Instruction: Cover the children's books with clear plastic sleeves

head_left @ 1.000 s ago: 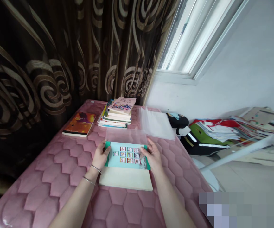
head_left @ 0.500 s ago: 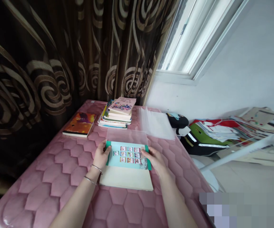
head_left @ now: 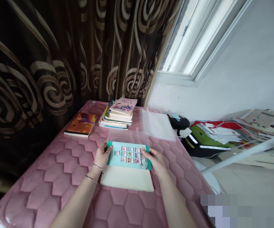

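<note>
Dark swirl-patterned curtain (head_left: pixel 53 79) at far left, beside the pink hexagon-quilted mattress (head_left: pixel 39 190). Orange paperback (head_left: pixel 81 124) lies flat, cover up, near the mattress's left edge. Left hand (head_left: pixel 101 155), two bangles (head_left: pixel 95 173) at the wrist, pinches the left green edge of the turquoise book (head_left: pixel 128 166), thumb on top. Book stack (head_left: pixel 122 110) behind it, pink comic-style cover uppermost, edges uneven. Turquoise book lies on the mattress, centre front, between both hands: printed panel (head_left: pixel 117 161) on the far half, cream surface (head_left: pixel 128 179) toward the wearer. Panel's long axis runs crosswise, hand to hand; whole book's long axis unclear because of the slant. Clear plastic sheet (head_left: pixel 128 136) sticks out past the book's far edge; can't tell if the book sits inside it. Right hand (head_left: pixel 156 160) clamped on the panel's right edge, thumb over the print. Clear plastic sleeves (head_left: pixel 159 126) lie piled flat toward the wall, well apart from the book stack. Black-and-green bag (head_left: pixel 200 136) at right, loose papers (head_left: pixel 219 131) on top; contents hidden.
</note>
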`<action>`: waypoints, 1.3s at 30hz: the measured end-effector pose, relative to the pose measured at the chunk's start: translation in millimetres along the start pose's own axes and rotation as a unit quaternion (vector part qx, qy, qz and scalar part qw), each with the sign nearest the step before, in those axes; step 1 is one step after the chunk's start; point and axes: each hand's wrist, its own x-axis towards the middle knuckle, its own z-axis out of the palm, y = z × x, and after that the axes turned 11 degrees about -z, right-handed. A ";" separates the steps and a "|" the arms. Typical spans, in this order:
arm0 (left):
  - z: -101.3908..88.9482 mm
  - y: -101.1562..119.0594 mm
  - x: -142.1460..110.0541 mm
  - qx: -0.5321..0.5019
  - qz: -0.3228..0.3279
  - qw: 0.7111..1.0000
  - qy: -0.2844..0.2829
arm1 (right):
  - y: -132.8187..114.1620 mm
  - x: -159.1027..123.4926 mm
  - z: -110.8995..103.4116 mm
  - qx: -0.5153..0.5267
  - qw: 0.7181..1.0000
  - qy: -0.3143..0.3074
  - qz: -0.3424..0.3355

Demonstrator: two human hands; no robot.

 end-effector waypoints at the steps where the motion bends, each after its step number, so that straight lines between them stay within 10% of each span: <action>1: 0.5 -0.3 0.2 -0.003 -0.001 1.000 -0.001 | 1.8 0.7 -0.5 0.004 1.000 0.001 0.002; 39: 1.4 18.1 -9.8 -0.007 -0.037 0.999 -0.037 | 11.1 1.1 1.0 -0.004 1.000 0.019 -0.006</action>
